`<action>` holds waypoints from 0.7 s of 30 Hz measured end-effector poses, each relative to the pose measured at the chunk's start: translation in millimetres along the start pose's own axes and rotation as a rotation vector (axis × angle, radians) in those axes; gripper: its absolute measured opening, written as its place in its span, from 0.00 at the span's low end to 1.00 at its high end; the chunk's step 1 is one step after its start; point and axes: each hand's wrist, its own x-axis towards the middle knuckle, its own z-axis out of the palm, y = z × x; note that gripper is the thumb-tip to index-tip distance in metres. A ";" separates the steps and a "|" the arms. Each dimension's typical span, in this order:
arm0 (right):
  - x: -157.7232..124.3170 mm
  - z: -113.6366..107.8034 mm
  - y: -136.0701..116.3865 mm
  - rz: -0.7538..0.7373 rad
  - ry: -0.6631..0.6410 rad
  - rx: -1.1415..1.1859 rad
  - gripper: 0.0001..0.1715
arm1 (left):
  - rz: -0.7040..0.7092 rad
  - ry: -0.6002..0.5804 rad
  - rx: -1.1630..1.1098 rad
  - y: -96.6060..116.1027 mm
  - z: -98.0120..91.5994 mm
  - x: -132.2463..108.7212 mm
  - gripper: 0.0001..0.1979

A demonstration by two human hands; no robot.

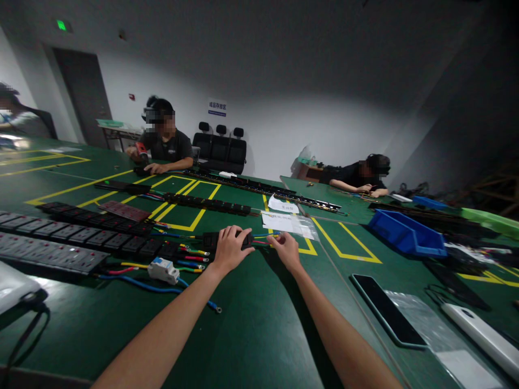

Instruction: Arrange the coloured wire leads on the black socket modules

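My left hand (232, 249) rests over a short black socket block (210, 239), its fingers and thumb gripping the block from above. Thin coloured wires (261, 242) run out of the block's right end. At those wires my right hand (287, 250) is closed in a pinch on their free ends. Beside the left hand, long black socket strips (77, 232) lie in rows, with ring-ended leads (198, 259) in several colours. A white circuit breaker (164, 270) with a blue cable (138, 283) sits nearer to me.
Printed sheets (284, 221) lie beyond my hands. To the right are a blue bin (405, 235), a phone (387, 310), a clear plastic bag (425, 319) and a white device (482, 329). Across the green table, a person holds a red power tool (141, 152); another leans over it.
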 end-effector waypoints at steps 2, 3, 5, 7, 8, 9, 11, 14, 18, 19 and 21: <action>-0.2 -0.3 -0.5 0.000 -0.001 -0.003 0.31 | 0.000 0.000 0.001 0.2 -0.2 0.1 0.30; -0.3 -0.4 -0.7 -0.002 -0.003 -0.004 0.32 | -0.001 0.001 0.001 0.1 -0.2 0.1 0.30; -0.4 -0.7 -1.1 -0.007 -0.004 -0.004 0.32 | -0.002 0.002 0.001 -0.1 0.1 0.0 0.30; -0.4 -0.7 -1.1 -0.008 -0.005 -0.002 0.32 | -0.002 0.002 -0.003 -0.6 0.6 -0.1 0.30; -0.3 -0.7 -0.9 -0.007 -0.005 -0.001 0.33 | -0.002 0.002 -0.005 -0.8 0.9 -0.1 0.30; -0.2 -0.6 -0.7 -0.006 -0.007 0.000 0.33 | -0.001 0.002 -0.006 -1.0 1.1 -0.2 0.30; 0.0 -0.4 -0.2 -0.004 -0.008 -0.002 0.33 | 0.000 0.002 -0.008 -1.1 1.2 -0.2 0.30; 0.2 -0.3 -0.1 -0.001 -0.004 -0.012 0.32 | 0.001 0.001 -0.007 -0.6 0.9 0.0 0.31; 0.0 -0.6 -1.1 -0.008 0.003 -0.012 0.31 | -0.005 0.002 -0.012 0.0 0.7 0.2 0.30; 0.0 -0.6 -1.2 -0.011 0.005 -0.010 0.31 | -0.007 0.001 -0.014 -0.1 0.8 0.2 0.30; 0.0 -0.4 -1.0 -0.015 0.008 -0.008 0.31 | -0.007 -0.001 -0.013 -0.4 1.0 0.2 0.30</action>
